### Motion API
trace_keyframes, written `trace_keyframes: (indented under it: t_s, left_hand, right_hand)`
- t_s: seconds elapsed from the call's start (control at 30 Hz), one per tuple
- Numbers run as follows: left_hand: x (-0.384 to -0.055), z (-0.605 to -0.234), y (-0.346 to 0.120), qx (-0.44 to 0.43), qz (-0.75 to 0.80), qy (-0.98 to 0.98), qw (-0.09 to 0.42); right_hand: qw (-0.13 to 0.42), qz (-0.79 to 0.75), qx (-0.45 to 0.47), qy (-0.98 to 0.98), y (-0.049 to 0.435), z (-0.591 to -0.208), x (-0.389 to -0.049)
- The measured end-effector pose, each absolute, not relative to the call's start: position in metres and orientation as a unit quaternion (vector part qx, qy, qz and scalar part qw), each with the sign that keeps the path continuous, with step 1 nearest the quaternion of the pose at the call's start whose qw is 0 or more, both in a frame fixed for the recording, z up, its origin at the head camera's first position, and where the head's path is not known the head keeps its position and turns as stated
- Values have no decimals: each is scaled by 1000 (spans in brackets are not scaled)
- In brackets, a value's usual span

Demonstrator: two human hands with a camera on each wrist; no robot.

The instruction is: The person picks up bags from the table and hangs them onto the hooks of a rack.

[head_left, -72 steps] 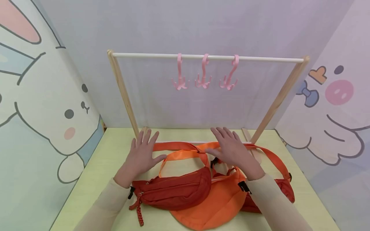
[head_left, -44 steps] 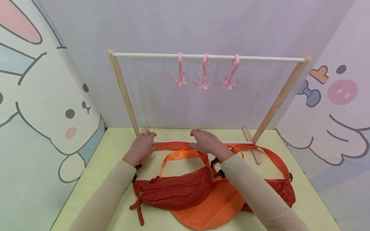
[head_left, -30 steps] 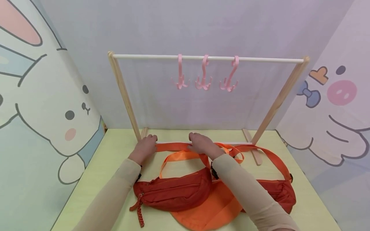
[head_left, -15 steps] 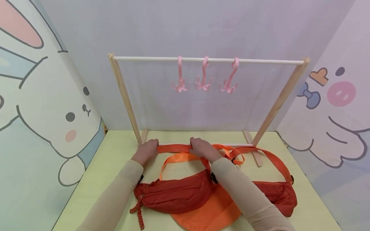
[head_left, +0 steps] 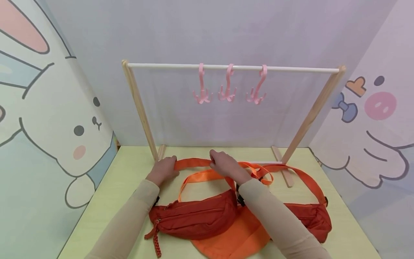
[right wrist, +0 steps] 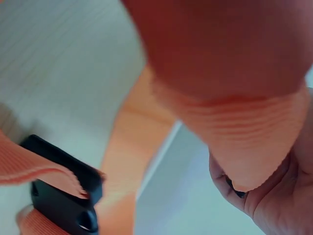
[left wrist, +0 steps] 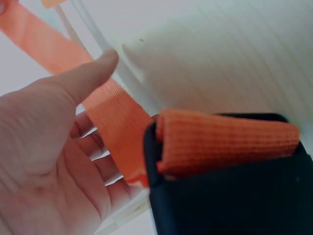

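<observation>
A dark red waist bag (head_left: 197,217) lies on the table, its orange-red strap (head_left: 194,163) stretched between my hands behind it. My left hand (head_left: 163,169) holds the strap's left part; in the left wrist view the thumb lies over the webbing (left wrist: 120,110) and the fingers pass behind it. Close to that camera is a black buckle (left wrist: 225,205). My right hand (head_left: 226,167) grips the strap further right, its fingertips mostly hidden in the head view. Below the right wrist camera, another black buckle (right wrist: 63,181) has webbing threaded through it.
An orange fabric item (head_left: 239,239) with a rounded edge lies partly under the bag. Another red bag (head_left: 310,216) lies to the right, partly behind my sleeve. A wooden rack with a white bar (head_left: 161,66) stands behind, bearing three pink hooks (head_left: 202,97).
Both hands came down from spread above the bags, the right one moving left, and took hold of the red bag's strap. The strap between them has now risen slightly.
</observation>
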State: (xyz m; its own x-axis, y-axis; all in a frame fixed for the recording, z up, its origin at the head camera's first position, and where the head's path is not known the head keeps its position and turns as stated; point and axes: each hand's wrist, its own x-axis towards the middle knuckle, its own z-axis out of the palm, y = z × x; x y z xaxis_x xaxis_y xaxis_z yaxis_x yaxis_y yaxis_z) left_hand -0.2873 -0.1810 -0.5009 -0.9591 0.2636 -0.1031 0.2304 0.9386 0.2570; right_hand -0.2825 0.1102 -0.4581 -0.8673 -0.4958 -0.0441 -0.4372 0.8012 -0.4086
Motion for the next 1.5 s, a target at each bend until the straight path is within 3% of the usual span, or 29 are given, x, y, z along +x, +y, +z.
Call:
trace_keyframes:
  t_s: [0.57,0.83,1.27,1.5]
  left_hand:
    - [-297,-491,-184,144,246,958,-20]
    - [-287,-470,-189,143,286,946,-48]
    - [-255,-411,-186,176,369,911,-45]
    - [-242,-394,-191,252,341,900,-98]
  right_hand:
    - [15,-249,-284,926,113,-420,-256]
    - [0,-354,-275,894,126,-418,-255]
    - [-3,-424,-243,872,134,-405,-245]
    - [-15,-393,-284,874,134,-396,-237]
